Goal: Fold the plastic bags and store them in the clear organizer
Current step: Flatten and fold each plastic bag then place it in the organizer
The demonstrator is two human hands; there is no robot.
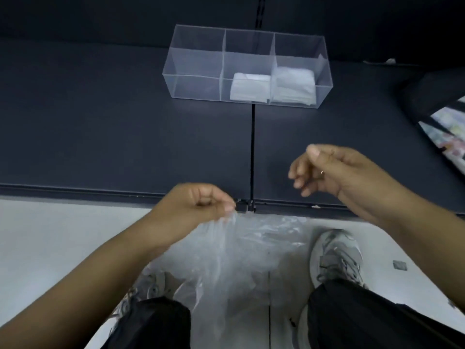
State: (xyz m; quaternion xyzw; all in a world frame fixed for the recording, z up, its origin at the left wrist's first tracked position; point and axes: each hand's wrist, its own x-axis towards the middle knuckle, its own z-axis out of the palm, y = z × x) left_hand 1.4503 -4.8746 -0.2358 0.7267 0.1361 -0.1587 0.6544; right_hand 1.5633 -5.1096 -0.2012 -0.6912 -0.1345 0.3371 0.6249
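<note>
Faintly, plastic bag [239, 248] hangs from left hand [198, 201] — edges blurred.

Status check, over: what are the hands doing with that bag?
Left hand pinches the clear plastic bag by its top edge; right hand free. Bag unfolded, hanging below shelf edge. Organizer: folded bags in middle and right compartments. Nothing blocking.

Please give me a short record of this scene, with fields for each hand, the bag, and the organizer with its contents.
left hand: pinches the top edge of the clear plastic bag
bag state: unfolded, hanging in front of the legs
right hand: loosely curled above the dark shelf, nothing visible in it
clear organizer: on the shelf, three compartments
left compartment: no bags visible
middle compartment: folded white bundle
right compartment: taller folded stack
</note>
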